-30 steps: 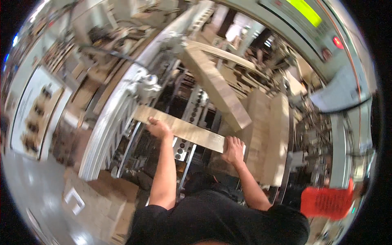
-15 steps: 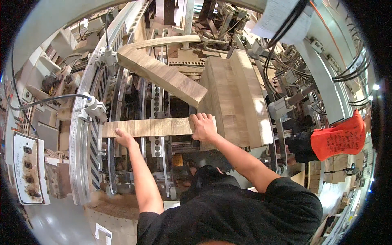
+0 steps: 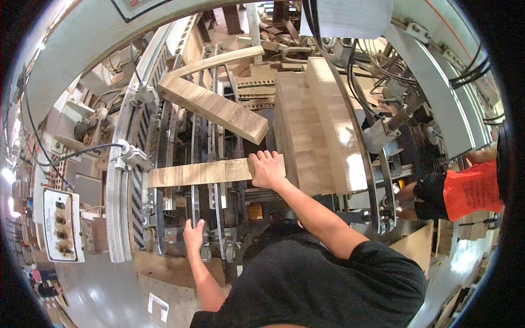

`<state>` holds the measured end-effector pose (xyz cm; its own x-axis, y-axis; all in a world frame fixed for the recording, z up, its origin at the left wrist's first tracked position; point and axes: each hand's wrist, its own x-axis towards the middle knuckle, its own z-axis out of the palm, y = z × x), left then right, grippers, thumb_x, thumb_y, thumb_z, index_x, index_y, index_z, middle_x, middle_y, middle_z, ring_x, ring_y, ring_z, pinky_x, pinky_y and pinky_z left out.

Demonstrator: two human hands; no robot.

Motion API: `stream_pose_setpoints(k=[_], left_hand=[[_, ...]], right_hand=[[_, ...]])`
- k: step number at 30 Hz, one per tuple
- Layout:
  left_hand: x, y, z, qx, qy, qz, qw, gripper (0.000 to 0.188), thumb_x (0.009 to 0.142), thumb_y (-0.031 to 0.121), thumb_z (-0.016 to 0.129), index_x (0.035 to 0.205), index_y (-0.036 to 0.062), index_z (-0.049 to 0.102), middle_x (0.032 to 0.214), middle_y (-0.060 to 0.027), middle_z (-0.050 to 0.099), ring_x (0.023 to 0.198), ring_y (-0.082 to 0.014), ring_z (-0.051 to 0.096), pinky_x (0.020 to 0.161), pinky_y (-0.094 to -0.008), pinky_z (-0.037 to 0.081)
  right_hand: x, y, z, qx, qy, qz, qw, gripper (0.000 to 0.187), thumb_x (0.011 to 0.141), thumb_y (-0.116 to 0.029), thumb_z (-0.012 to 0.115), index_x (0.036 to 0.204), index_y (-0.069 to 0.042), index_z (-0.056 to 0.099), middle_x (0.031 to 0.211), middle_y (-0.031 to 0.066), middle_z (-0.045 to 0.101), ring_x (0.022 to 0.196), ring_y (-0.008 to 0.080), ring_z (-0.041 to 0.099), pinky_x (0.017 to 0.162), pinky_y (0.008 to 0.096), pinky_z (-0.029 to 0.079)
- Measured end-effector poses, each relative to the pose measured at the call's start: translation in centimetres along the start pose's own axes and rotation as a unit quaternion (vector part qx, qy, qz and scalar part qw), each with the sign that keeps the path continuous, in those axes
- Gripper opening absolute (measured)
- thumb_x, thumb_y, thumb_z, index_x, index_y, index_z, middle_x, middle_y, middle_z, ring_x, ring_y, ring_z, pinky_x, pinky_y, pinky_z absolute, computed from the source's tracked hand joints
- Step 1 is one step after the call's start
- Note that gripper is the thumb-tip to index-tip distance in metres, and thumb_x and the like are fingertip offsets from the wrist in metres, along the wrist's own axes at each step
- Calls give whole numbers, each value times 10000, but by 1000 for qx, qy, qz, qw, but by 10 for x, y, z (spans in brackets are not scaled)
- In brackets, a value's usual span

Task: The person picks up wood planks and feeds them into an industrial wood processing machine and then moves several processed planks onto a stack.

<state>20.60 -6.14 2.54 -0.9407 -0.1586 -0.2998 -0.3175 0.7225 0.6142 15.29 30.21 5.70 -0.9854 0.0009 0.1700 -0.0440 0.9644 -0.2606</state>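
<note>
A wooden board (image 3: 202, 171) lies crosswise over the machine's rails. My right hand (image 3: 267, 169) grips its right end, with the fingers over the top edge. Below the board, and apart from it, my left hand (image 3: 193, 236) is beside a metal rail (image 3: 195, 205); its thumb and a finger point up with a gap between them, and nothing shows in it. Farther off, a thick wooden board (image 3: 216, 109) lies at a slant, its right end near a stack of wide wooden boards (image 3: 298, 126).
A curved wooden strip (image 3: 219, 59) lies behind the slanted board. On the left run a metal guide (image 3: 121, 218) with clamps and a control box (image 3: 63, 225) with knobs. A person in an orange shirt (image 3: 470, 188) stands at the right. Cables hang around the frame.
My left hand has let go of the board's left part and dropped toward me, down beside the rail. My right hand keeps its grip on the right end. The view has shifted slightly.
</note>
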Motion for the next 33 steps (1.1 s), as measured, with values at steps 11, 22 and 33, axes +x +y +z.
stream_pose_setpoints(k=[11,22,33], left_hand=[[-23,-5,5,93,82,-76,989,382,848,407,720,940,37,690,927,-226,704,906,-434,662,802,-495,507],[-20,1,2,29,68,-66,995,423,849,425,723,1003,31,700,944,-206,715,913,-403,674,817,-459,509],[-26,-5,4,7,68,-49,996,455,852,444,697,972,5,682,958,-247,698,947,-437,656,825,-498,503]], right_hand=[[-2,-4,3,26,37,-19,999,495,590,-191,711,1056,-74,593,972,117,580,960,304,559,844,435,396],[5,-4,-2,-1,41,-28,999,544,671,-191,680,1192,-59,596,1039,124,611,1002,311,576,902,443,401],[-1,-6,-4,-24,-47,-8,999,685,685,-202,711,1332,-85,521,1159,118,596,1083,310,561,965,448,386]])
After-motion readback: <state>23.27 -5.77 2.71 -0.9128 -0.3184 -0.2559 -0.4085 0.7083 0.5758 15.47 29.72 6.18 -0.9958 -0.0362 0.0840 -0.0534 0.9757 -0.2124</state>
